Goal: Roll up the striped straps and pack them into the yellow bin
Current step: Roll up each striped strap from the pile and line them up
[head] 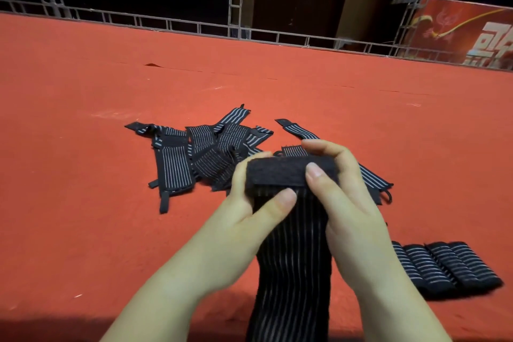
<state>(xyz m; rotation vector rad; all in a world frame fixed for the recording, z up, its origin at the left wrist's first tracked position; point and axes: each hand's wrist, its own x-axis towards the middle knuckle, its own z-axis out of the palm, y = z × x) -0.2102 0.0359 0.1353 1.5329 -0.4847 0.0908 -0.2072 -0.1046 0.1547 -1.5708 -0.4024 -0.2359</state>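
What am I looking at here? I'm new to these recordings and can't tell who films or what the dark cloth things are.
There is no machine: a person wears a camera on the head, looking down at their own two bare hands. The left hand and the right hand both grip the top end of one striped strap, which hangs down toward the camera. Behind them, a loose pile of straps lies flat on the red carpet. At the lower right, a row of rolled straps sits side by side. The yellow bin is not in the picture.
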